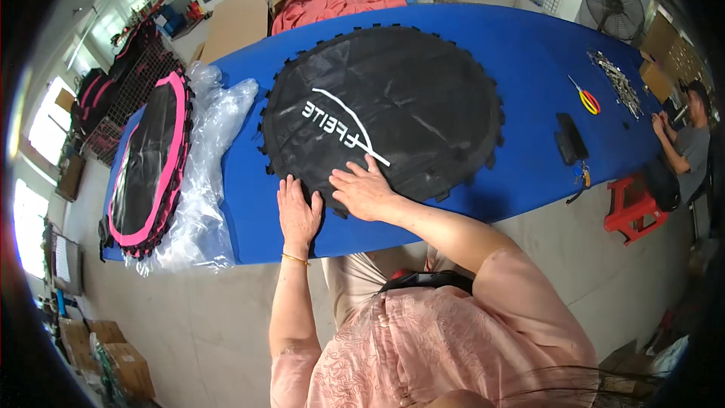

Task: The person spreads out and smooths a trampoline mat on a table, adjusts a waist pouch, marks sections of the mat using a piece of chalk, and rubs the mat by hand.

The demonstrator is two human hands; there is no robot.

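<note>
A round black trampoline mat (423,106) with small tabs around its rim lies flat on the blue-covered table (529,60). White lettering and a curved white line are printed on it, the letters reading reversed from here. My left hand (299,211) rests palm down at the mat's near left edge, fingers stretched forward. Just right of it, my right hand (364,190) is spread flat on the mat below the lettering. Neither hand holds anything.
At left are black mats with pink rims (180,159) and clear plastic sheeting (208,181). Scissors (586,98), a pile of metal pieces (618,83), a black case (572,138) and keys (582,174) lie at right. Beyond sit a red stool (633,208) and another person (689,140).
</note>
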